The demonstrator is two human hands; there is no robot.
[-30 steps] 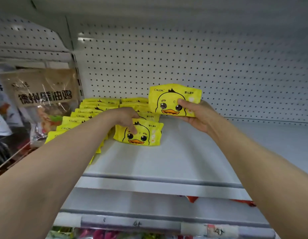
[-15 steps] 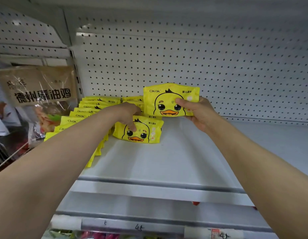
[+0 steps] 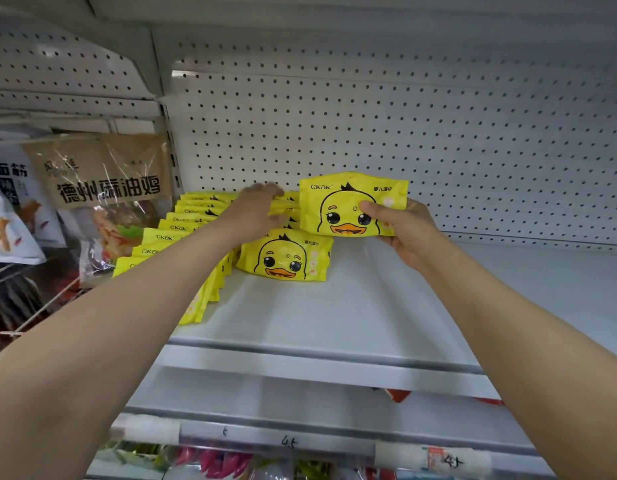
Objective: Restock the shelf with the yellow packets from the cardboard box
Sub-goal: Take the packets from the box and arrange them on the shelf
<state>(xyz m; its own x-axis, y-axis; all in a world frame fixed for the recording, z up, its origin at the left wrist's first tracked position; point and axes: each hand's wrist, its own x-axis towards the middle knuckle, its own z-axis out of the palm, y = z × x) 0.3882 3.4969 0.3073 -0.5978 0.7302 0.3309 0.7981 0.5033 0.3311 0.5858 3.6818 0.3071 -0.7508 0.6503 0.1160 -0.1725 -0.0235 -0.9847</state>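
Note:
My right hand (image 3: 405, 232) grips a yellow duck-face packet (image 3: 338, 202) upright above the white shelf (image 3: 334, 320), thumb across its front. Below and left of it, another yellow packet (image 3: 286, 259) leans face-out at the front of a short row. My left hand (image 3: 257, 213) reaches over that row with fingers extended, blurred, against the packets behind the front one. A longer row of yellow packets (image 3: 161, 237) stands on edge along the shelf's left side. The cardboard box is out of view.
A white pegboard wall (image 3: 438, 133) backs the shelf, with bare shelf surface to the right of the packets. A brown snack bag (image 3: 109, 181) and other bags hang in the bay to the left. A price rail (image 3: 283, 441) runs below.
My left hand has lifted off the front leaning packet and moved back and up onto the packets behind it. My right hand still holds its packet, shifted slightly left.

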